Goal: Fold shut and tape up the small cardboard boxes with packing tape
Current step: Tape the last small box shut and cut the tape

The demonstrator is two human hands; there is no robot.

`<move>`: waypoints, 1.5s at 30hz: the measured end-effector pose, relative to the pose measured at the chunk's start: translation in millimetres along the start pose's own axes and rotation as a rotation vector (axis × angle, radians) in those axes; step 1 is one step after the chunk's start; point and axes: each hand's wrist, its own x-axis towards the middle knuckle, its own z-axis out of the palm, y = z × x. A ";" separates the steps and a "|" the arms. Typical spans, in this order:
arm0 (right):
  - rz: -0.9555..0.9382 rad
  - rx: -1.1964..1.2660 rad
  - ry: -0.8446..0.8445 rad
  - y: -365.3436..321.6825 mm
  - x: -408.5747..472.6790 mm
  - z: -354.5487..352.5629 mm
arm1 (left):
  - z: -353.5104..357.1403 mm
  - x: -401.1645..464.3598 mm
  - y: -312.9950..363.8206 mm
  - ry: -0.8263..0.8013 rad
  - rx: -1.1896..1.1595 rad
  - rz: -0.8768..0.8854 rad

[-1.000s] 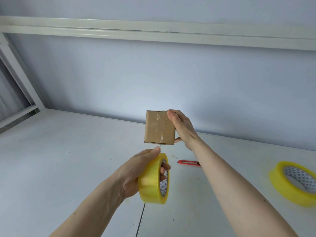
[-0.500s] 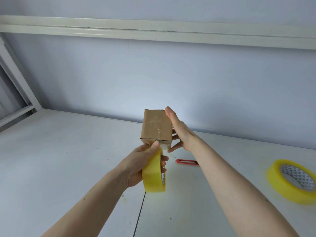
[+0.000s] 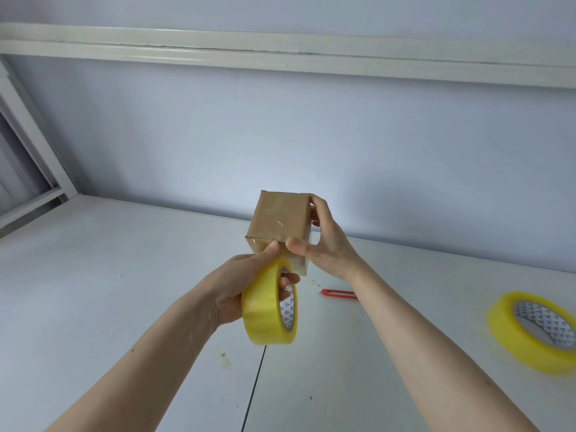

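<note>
A small brown cardboard box (image 3: 280, 216), flaps closed and shiny with clear tape, is held in the air above the white table (image 3: 93, 275). My right hand (image 3: 327, 244) grips it from the right, thumb on the near lower edge and fingers behind. My left hand (image 3: 246, 282) holds a yellow tape roll (image 3: 265, 310) just below the box, fingers through its core, thumb tip pressing at the box's lower front edge.
A second yellow tape roll (image 3: 536, 332) lies flat on the table at the right edge. A red utility knife (image 3: 338, 294) lies on the table behind my right wrist. A pale wall and white frame rails stand behind the table.
The box has tilted so its top face shows toward me. My left hand brought the roll up against the box's lower edge, and my right thumb moved onto that edge.
</note>
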 end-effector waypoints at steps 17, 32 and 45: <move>0.185 0.010 -0.089 42.6 -15.4 12.5 | -0.9 13.4 -48.1 0.071 -0.105 0.101; 0.451 -0.550 -0.104 82.2 -73.9 -67.3 | -3.3 30.7 -54.2 0.077 -0.014 0.183; 0.068 -0.644 -0.282 -44.2 -59.5 -51.9 | 0.9 31.3 -53.8 0.065 -0.046 0.196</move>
